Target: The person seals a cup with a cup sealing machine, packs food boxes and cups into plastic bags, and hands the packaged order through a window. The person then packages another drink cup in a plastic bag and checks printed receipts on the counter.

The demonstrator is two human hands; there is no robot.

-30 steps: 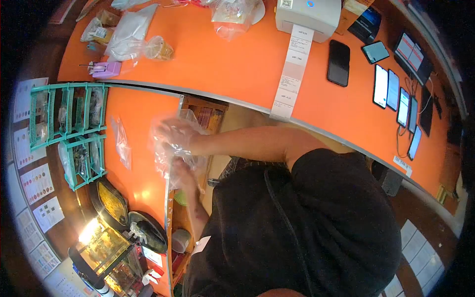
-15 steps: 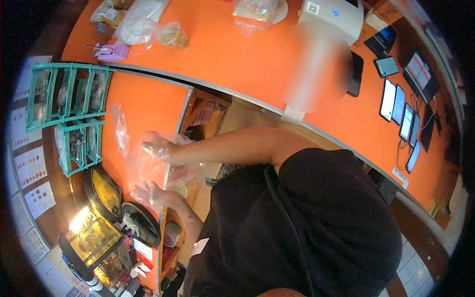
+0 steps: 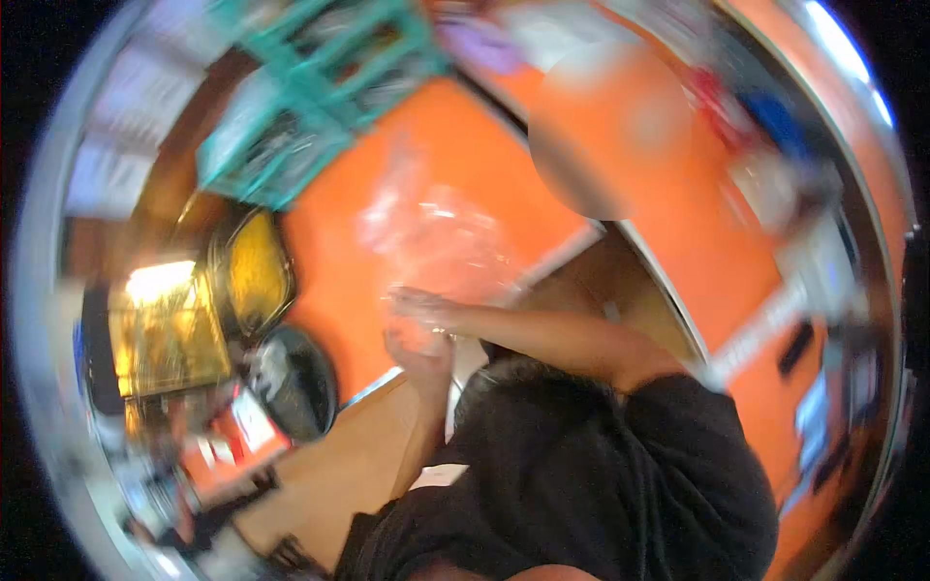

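Observation:
Motion blur softens the whole head view. My right hand [image 3: 424,307] reaches in from the right, its fingers curled over thin clear plastic [image 3: 418,336] at the counter's near edge. Just below it, my left hand [image 3: 422,360] closes on the same plastic, very near the right hand. Whether this plastic is a bag or a glove, I cannot make out. Beyond both hands, a crumpled clear plastic bag [image 3: 455,242] lies spread on the orange counter [image 3: 339,281]. A narrower piece of clear plastic [image 3: 387,198] lies farther left.
Teal racks [image 3: 281,150] with packed items stand at the upper left. A dark tray with yellow contents [image 3: 258,271] and a black tray [image 3: 300,387] sit beside a lit glass case [image 3: 170,334]. Another orange counter [image 3: 668,223] runs along the right, across a gap.
The view has swung and turned, blurring everything. My hands were apart, fingers spread over the clear plastic; now they are close together at the counter's near edge.

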